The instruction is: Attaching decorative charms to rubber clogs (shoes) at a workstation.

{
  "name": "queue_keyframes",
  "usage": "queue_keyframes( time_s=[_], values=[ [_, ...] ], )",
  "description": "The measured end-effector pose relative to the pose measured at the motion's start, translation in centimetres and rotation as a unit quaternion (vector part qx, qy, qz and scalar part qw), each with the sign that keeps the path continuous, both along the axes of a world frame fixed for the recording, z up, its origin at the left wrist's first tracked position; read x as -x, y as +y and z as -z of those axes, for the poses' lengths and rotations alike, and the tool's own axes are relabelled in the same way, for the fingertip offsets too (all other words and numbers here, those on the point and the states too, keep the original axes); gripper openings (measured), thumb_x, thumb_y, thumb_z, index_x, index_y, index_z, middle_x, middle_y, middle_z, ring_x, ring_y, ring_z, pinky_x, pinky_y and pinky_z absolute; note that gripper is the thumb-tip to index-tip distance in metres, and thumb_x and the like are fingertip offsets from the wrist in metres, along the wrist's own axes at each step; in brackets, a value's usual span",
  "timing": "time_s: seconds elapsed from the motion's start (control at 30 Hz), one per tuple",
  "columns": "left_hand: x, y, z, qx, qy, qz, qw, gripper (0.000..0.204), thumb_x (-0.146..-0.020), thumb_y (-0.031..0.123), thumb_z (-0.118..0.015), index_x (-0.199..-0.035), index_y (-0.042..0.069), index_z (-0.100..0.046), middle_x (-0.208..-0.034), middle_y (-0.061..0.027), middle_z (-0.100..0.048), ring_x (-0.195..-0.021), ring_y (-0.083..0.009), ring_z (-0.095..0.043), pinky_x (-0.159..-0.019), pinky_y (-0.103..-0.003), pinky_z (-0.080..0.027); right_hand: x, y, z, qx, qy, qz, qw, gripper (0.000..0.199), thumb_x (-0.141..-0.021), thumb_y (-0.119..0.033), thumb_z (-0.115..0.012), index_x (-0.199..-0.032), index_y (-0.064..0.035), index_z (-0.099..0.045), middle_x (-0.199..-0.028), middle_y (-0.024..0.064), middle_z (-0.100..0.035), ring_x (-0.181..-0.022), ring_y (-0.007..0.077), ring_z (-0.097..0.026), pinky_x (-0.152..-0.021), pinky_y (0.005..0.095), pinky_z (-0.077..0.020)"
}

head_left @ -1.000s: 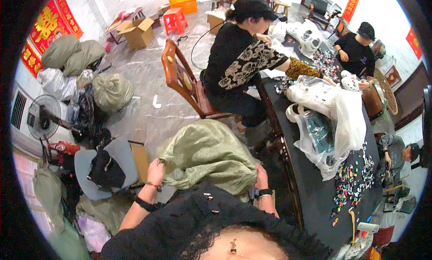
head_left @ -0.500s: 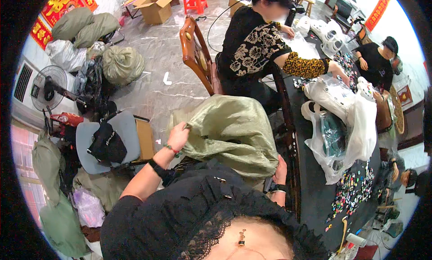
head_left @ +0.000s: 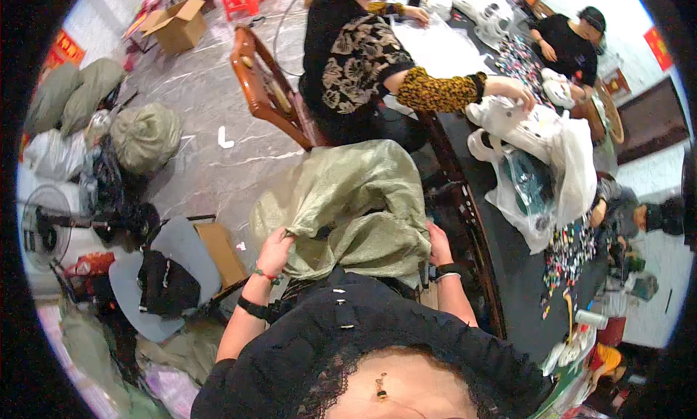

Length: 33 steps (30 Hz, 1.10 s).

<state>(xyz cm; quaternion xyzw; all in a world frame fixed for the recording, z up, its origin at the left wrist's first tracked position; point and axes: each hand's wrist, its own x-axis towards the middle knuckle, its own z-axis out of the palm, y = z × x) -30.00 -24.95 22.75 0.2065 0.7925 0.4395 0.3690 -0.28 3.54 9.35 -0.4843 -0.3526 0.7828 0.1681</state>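
The left hand (head_left: pixel 274 251) has its fingers bunched on the near-left edge of the green sack (head_left: pixel 348 201), gripping the fabric. The right hand (head_left: pixel 438 243) presses the sack's right side, its fingers seemingly curled into the cloth, though partly hidden. The sack stands just left of the dark table (head_left: pixel 508 252), behind a wooden chair (head_left: pixel 272 92).
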Motion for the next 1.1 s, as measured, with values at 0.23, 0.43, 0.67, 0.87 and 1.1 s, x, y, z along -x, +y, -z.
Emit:
queue_keyframes(
  time_s=[0.23, 0.43, 0.67, 0.87, 1.1],
  values=[
    [0.8, -0.5, -1.6, 0.008, 0.023, -0.022, 0.999, 0.025, -0.081, 0.011, -0.050, -0.102, 0.000, -0.059, -0.086, -0.0084, -0.062, -0.081, -0.0134, -0.053, -0.074, -0.028, -0.042, -1.9, -2.3, -2.9, 0.013, 0.082, 0.054, 0.995, 0.033, -0.093, -0.026, -0.048, -0.112, 0.0005, -0.056, -0.106, 0.0085, -0.062, -0.092, 0.0183, -0.061, -0.080, 0.0322, -0.0482],
    [-1.2, -0.7, -4.1, 0.040, 0.057, 0.036, 0.997, 0.028, -0.079, 0.007, -0.046, -0.103, -0.001, -0.058, -0.093, -0.0087, -0.063, -0.088, -0.0165, -0.055, -0.082, -0.027, -0.042, -5.6, -3.6, -8.3, -0.014, 0.008, 0.003, 1.000, 0.031, -0.093, -0.026, -0.050, -0.109, 0.0000, -0.057, -0.100, 0.0073, -0.063, -0.089, 0.0163, -0.061, -0.076, 0.0309, -0.0483],
    [-3.2, 3.1, -4.4, 0.032, 0.098, 0.042, 0.994, 0.025, -0.080, 0.009, -0.048, -0.101, 0.001, -0.058, -0.089, -0.0106, -0.063, -0.085, -0.0180, -0.056, -0.078, -0.030, -0.043, -10.0, -2.3, -7.6, -0.029, -0.019, 0.079, 0.996, 0.038, -0.091, -0.033, -0.050, -0.111, -0.0015, -0.057, -0.104, 0.0055, -0.063, -0.093, 0.0155, -0.059, -0.079, 0.0346, -0.0481],
    [-2.4, 6.9, 0.3, 0.007, 0.061, 0.059, 0.996, 0.023, -0.081, 0.010, -0.050, -0.099, 0.002, -0.060, -0.084, -0.0088, -0.063, -0.080, -0.0174, -0.057, -0.074, -0.030, -0.044, -10.3, 2.9, -3.2, 0.027, 0.049, 0.138, 0.989, 0.039, -0.094, -0.032, -0.046, -0.118, -0.0021, -0.052, -0.113, 0.0102, -0.058, -0.101, 0.0236, -0.057, -0.084, 0.0391, -0.0472],
    [4.4, 7.9, 2.1, -0.063, -0.055, -0.075, 0.994, 0.024, -0.083, 0.009, -0.050, -0.100, -0.004, -0.061, -0.091, -0.0052, -0.065, -0.082, -0.0126, -0.057, -0.074, -0.027, -0.045, -8.8, 8.4, 0.1, -0.034, 0.042, 0.213, 0.976, 0.020, -0.091, -0.028, -0.053, -0.085, -0.0086, -0.051, -0.072, -0.0013, -0.048, -0.065, 0.0103, -0.044, -0.056, 0.0264, -0.0359]
  ],
)
